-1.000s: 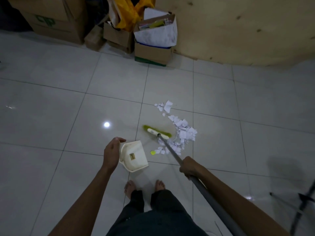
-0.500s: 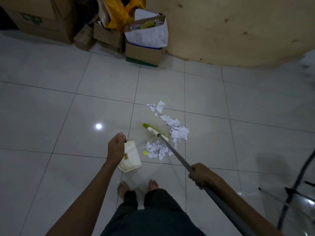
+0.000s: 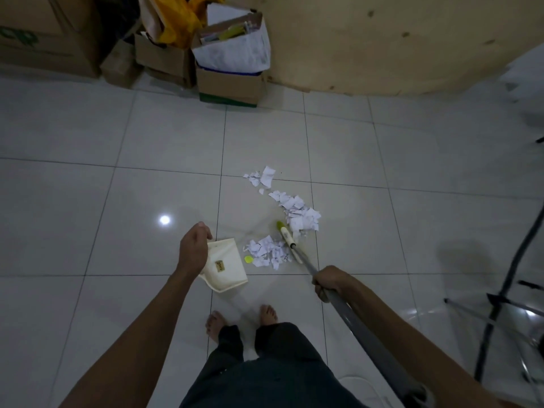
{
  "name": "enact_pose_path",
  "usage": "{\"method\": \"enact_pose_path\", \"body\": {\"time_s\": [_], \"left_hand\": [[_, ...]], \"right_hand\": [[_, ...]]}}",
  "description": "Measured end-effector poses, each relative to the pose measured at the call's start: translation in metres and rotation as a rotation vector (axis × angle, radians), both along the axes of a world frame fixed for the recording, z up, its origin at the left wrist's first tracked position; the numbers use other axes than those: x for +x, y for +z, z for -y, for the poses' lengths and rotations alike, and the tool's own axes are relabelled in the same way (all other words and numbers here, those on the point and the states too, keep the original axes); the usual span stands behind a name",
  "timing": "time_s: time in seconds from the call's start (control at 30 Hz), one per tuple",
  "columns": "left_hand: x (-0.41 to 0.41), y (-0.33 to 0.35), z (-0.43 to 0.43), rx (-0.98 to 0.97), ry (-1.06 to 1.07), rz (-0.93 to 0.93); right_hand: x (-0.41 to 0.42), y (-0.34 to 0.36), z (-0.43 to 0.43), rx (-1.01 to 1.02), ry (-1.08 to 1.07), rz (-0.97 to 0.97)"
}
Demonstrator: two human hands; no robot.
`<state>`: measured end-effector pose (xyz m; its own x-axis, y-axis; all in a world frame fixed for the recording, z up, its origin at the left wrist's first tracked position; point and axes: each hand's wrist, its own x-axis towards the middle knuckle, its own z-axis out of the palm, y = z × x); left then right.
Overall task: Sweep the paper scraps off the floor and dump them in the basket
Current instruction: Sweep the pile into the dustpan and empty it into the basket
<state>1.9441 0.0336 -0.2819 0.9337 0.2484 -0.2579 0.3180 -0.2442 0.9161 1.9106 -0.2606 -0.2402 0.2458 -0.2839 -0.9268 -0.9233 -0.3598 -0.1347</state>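
White paper scraps [image 3: 295, 214] lie in a trail on the tiled floor, with a smaller heap [image 3: 266, 251] right in front of a cream dustpan [image 3: 226, 266]. My left hand [image 3: 194, 248] grips the dustpan's rear edge and tilts it toward the heap. My right hand [image 3: 331, 282] grips the grey handle of a broom whose green-and-white head [image 3: 285, 234] rests between the heap and the trail. A small yellow scrap [image 3: 248, 259] lies by the dustpan's mouth. No basket is recognisable.
Cardboard boxes [image 3: 229, 83] filled with papers and a yellow bag [image 3: 176, 22] stand against the far wall. A black stand with cables [image 3: 500, 301] is at the right. My bare feet [image 3: 241, 316] are just behind the dustpan.
The broom head has swung right and turned end-on, leaving a small heap of scraps beside the dustpan. My left hand has set the dustpan's mouth closer to that heap.
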Motion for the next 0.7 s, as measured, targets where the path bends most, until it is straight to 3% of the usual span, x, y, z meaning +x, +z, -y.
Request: {"method": "enact_pose_path", "body": {"time_s": [0.33, 0.7], "left_hand": [[0.0, -0.003, -0.006, -0.003, 0.015, 0.011], [-0.011, -0.003, -0.013, 0.006, 0.05, -0.011]], "right_hand": [[-0.012, 0.015, -0.041, 0.154, -0.035, -0.066], [0.002, 0.065, -0.01, 0.061, 0.121, -0.016]]}}
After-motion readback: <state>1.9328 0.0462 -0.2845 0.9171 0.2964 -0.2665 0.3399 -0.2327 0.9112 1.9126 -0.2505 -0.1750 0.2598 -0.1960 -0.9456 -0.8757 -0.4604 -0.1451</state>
